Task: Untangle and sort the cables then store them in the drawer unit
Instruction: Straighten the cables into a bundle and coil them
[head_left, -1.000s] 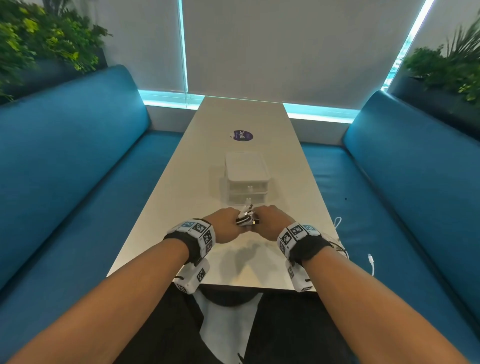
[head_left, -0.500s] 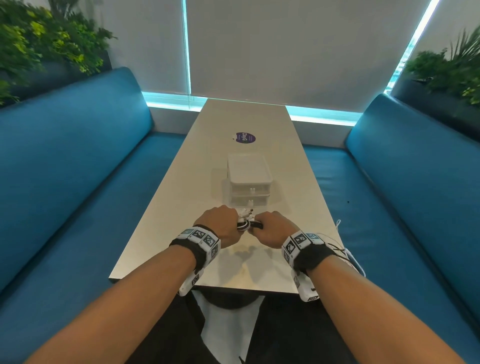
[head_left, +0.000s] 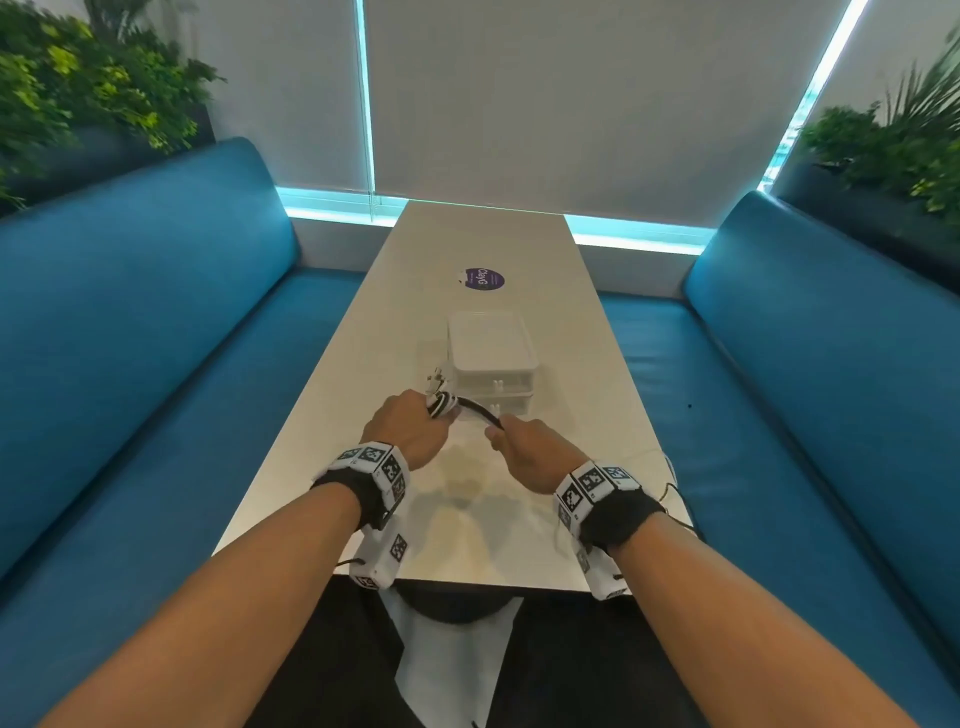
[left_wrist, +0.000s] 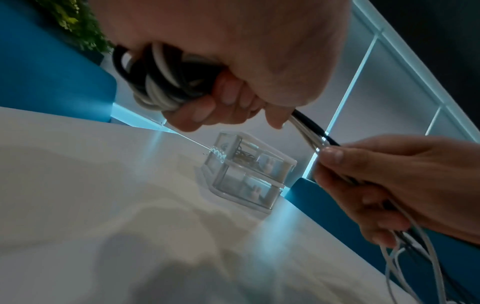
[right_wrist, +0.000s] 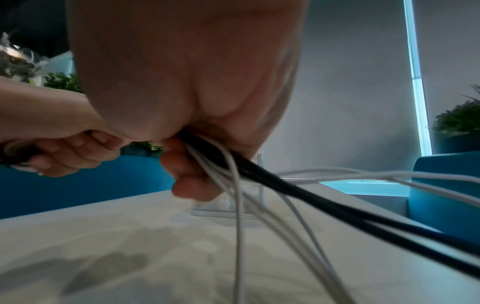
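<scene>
My left hand grips a wound knot of black and white cables above the white table. From that knot a short run of black and white strands stretches right into my right hand, whose fingers are curled round them. Below the right hand the loose cable tails fan out toward the table's right edge. The clear two-drawer unit stands just beyond both hands with both drawers pushed in. In the left wrist view the upper drawer seems to hold some thin wire.
Blue benches run along both sides of the narrow table. A purple round sticker lies past the drawer unit. Planters with green plants stand behind the bench backs. Thin cable ends trail off the table's right edge.
My hands have drawn apart: the left moved left with the knot, the right pulled back to the right, and a length of cable now spans the gap between them.
</scene>
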